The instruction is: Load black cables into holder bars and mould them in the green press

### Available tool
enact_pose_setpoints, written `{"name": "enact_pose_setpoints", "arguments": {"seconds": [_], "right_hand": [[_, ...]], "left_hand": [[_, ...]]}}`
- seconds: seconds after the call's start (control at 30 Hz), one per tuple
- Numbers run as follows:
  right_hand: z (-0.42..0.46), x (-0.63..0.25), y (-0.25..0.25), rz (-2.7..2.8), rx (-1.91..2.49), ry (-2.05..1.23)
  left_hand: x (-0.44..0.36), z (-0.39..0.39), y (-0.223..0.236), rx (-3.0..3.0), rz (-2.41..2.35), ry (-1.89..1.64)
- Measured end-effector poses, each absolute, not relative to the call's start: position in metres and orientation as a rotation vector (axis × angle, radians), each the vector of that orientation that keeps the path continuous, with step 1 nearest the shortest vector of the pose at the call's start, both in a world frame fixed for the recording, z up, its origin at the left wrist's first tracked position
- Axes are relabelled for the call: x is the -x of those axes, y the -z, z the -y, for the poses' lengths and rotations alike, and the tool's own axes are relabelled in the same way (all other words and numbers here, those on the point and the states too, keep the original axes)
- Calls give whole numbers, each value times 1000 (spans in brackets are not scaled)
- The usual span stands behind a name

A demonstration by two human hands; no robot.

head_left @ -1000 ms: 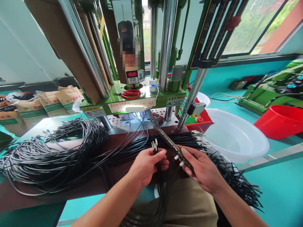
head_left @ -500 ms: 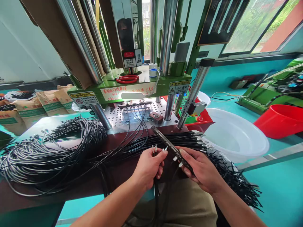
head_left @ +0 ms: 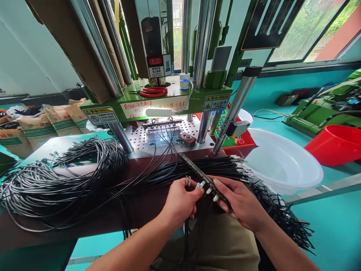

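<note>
My left hand [head_left: 180,201] is closed around a few black cables whose metal plug ends [head_left: 188,181] stick up past my fingers. One plug is pinched against a long dark metal fixture bar [head_left: 197,173]. My right hand [head_left: 242,203] grips the near end of that bar, which slants up and away to the left. Two or three plugs sit in the bar's slots near my right thumb. The cables hang down between my knees.
A green vertical press [head_left: 158,105] with steel columns stands ahead, with red scissors [head_left: 153,91] on its plate. Heaps of black cables [head_left: 56,180] cover the bench on the left and behind my hands. A white basin [head_left: 282,162] and a red tub [head_left: 335,145] sit to the right. Paper sacks [head_left: 36,128] stand at far left.
The press's green plate has risen, uncovering cables in the mould below. My left hand has brought a plug end from upright over to the bar.
</note>
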State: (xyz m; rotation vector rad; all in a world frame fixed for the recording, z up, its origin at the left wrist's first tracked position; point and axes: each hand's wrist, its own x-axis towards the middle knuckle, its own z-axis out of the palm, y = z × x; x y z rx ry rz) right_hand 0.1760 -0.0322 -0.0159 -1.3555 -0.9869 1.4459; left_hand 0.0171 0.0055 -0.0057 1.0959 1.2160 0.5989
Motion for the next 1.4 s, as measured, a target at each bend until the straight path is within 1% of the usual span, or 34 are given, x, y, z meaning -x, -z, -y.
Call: {"name": "enact_pose_setpoints", "arguments": {"seconds": [0.43,0.8,1.03,1.17,1.4], "right_hand": [[33,-175,15,1061,1372,-1416],[34,-171,16,1178,1381,-1308],[36,-184,16,976,1327,-1436],[38,-189,19,1022,1362,-1451],[39,-189,20,1063,1382,-1468]], "left_hand": [[-17,-5,7,-1111,-1210,-587],[-16,-5,13,-1104,-1183,-605],[8,-14,-2,-837,-1064,-872],[13,-16,-8,-795,-983,-766],[-7,-17,-2,-894,-1078,-648]]}}
